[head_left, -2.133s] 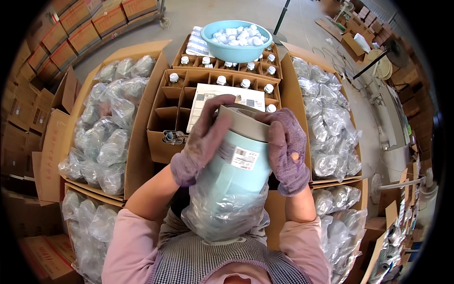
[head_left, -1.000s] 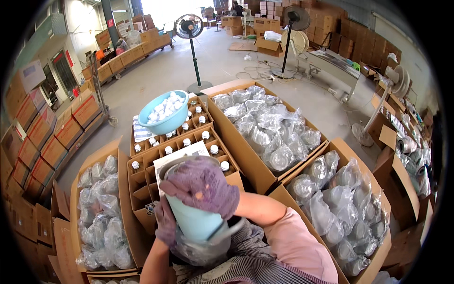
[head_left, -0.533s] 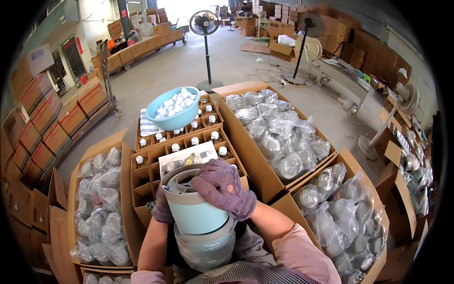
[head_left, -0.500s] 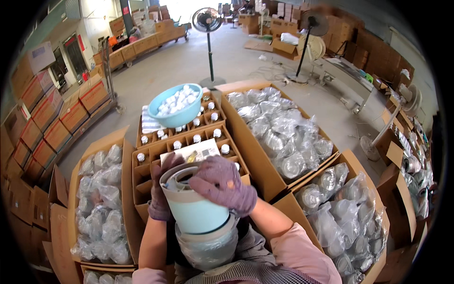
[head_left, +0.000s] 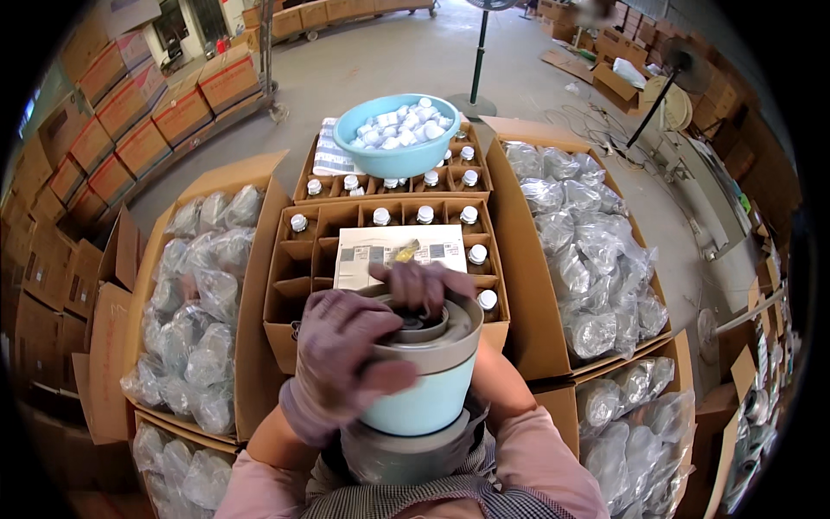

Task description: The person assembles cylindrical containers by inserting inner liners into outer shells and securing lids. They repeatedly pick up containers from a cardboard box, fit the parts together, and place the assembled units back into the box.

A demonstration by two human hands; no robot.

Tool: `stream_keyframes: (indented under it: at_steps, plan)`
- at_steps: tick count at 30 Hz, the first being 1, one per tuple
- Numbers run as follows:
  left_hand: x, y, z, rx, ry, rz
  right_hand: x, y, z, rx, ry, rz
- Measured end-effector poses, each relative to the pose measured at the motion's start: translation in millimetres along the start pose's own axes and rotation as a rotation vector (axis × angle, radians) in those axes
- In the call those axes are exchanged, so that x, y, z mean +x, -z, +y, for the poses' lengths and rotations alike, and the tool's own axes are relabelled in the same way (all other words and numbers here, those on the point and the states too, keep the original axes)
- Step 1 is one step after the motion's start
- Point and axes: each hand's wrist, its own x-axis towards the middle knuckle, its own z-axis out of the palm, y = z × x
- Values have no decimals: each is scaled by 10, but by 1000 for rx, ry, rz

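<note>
A light blue cylindrical container [head_left: 421, 394] with a grey collar stands upright against my apron, clear plastic gathered around its lower part. Its round top opening shows a dark inner ring. My left hand [head_left: 346, 355], in a purple-grey glove, is at the collar's left side, thumb apart from the fingers, smeared by motion. Reaching around the far side, my right hand [head_left: 422, 284], gloved alike, has its fingers bent down over the opening; whatever they touch is hidden. Just beyond lies a flat white box [head_left: 354, 255] with a small yellow thing [head_left: 405, 251] by it.
Divided cartons [head_left: 298, 333] hold white-capped bottles. A light blue basin [head_left: 398, 162] of white caps rests on the far carton beside a striped cloth [head_left: 333, 151]. Cartons of plastic-wrapped items [head_left: 203, 320] flank me on both sides. A fan stand [head_left: 478, 69] rises beyond.
My left hand has come from the far side of the collar to its near left. The right has moved from on top to the far side. The view has shifted.
</note>
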Motion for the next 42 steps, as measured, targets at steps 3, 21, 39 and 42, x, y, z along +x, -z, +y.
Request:
stream_keyframes:
  at_steps: [3,21,39,42]
  plan:
    - [130,198,-37,32,-205,-142,153,34,54,11,-48,68]
    - [-44,-34,-264,-611,332,232,335,-120,-728,-592,-213,654]
    - [243,153,-88,41,-130,35,305,26,-611,-812,-488,135]
    - [214,84,-328,-544,176,277,323,123,-643,-658,-302,393]
